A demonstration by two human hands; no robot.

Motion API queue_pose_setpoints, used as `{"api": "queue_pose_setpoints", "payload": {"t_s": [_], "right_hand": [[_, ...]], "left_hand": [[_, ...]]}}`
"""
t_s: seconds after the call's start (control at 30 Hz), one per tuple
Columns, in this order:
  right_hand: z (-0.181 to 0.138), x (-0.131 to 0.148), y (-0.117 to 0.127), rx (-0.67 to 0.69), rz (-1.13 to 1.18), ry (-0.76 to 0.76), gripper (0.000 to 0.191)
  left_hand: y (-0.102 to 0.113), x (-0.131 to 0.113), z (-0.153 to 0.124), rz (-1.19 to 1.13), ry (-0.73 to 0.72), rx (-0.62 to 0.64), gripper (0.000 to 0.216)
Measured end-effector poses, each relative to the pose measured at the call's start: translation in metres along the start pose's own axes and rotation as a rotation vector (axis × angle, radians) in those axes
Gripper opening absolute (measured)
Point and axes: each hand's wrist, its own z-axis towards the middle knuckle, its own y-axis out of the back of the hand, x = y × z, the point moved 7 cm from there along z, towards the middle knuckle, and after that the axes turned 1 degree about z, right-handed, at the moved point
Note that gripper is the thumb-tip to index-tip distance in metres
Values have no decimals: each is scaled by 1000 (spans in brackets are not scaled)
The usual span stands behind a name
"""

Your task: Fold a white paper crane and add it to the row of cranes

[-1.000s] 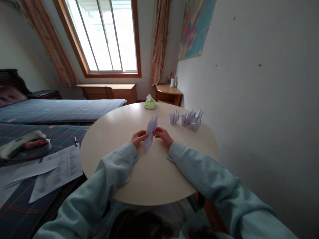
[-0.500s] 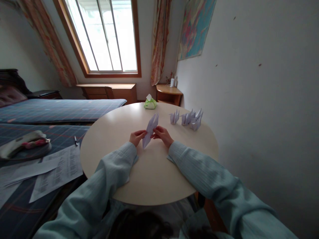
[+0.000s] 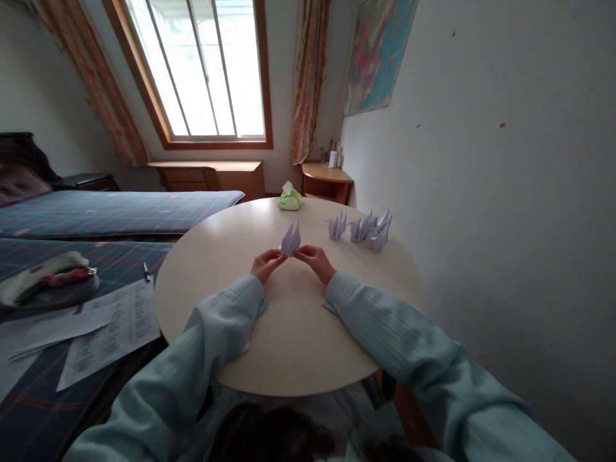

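Observation:
A folded piece of white paper [image 3: 290, 239] stands upright above the round table [image 3: 298, 346], its split points facing up. My left hand [image 3: 266, 264] pinches its lower left edge between thumb and fingers. At its lower right edge my right hand [image 3: 316, 260] pinches it the same way. Some of the fingertips are hidden behind the paper. To the right on the tabletop, several folded paper cranes [image 3: 336, 226] stand in a row, the rightmost ones bunched close together.
A green tissue pack [image 3: 290, 197] sits at the table's far edge. On the left, a plaid bed [image 3: 120, 212] holds printed sheets [image 3: 115, 333], a pen [image 3: 146, 272] and a pale bag-like item [image 3: 52, 279]. A white wall [image 3: 505, 212] rises on the right.
The folded paper has lost its long lower point, which now appears folded upward, and it looks shorter. Both hands have shifted slightly and now hold its bottom edge.

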Motion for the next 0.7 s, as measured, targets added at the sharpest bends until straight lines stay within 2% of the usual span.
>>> {"api": "queue_pose_setpoints", "payload": {"t_s": [0.4,0.7], "right_hand": [[1,-4,-5,67,-45,16,24],[0,-8,-8,80,61,-21,33]], "left_hand": [[3,3,1,-61,47,-24,41],[4,1,1,-98,46,-50,45]]}}
